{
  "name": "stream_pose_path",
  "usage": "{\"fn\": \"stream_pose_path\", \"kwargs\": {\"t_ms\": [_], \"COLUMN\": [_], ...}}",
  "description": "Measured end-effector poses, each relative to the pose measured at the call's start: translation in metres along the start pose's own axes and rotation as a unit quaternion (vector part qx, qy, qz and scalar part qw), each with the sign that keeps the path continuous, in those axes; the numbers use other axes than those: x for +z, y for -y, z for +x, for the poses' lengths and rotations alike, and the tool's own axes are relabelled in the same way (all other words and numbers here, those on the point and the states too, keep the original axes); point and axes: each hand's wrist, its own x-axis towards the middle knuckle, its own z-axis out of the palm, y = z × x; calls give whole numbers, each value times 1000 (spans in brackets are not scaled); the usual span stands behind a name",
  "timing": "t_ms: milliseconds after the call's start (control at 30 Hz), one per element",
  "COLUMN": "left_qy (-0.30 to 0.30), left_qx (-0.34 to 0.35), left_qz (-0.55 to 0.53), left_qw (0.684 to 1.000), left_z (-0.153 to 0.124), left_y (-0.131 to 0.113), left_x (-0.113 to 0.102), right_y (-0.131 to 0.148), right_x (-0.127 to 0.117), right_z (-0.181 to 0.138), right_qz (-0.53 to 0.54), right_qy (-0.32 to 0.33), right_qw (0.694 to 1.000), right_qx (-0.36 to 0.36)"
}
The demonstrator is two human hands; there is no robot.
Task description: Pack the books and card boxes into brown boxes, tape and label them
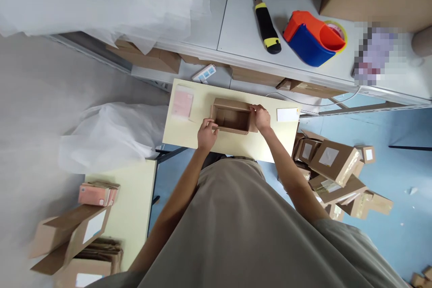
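A small cardboard box [232,130] stands on the cream table [182,137] in front of me with its top open and its inside visible. My left hand [207,135] is at the box's left end, its curled fingers gripping the near left corner. At the opposite end, my right hand [262,118] pinches the right side near a flap that folds outward. A pink flat packet [182,102] lies to the left of the box. To the right of my right hand is a white label or card [287,114].
On the grey shelf [232,31] lie a black-and-yellow utility knife [267,27] and an orange-and-blue tape dispenser [312,38]. Labelled cartons [334,162] are heaped on the floor at right. White plastic sheeting [118,135] and a side table [135,198] with pink packets [96,194] are at left.
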Motion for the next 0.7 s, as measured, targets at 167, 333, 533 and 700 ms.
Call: {"fn": "stream_pose_path", "kwargs": {"t_ms": [167,333,533,700], "left_qy": [29,66,98,28], "left_qx": [2,51,50,-44], "left_qz": [3,-49,-171,-162], "left_qw": [1000,995,979,985], "left_z": [9,11,30,71], "left_y": [2,10,43,110], "left_x": [-6,-20,-59,-89], "right_y": [5,4,29,111], "right_x": [0,-2,-11,-5], "right_z": [0,-11,-38,-55], "right_qz": [-7,6,-14,17], "right_qy": [-13,-47,-113,-139], "right_qw": [1000,999,993,985], "right_qx": [4,-15,-33,-96]}}
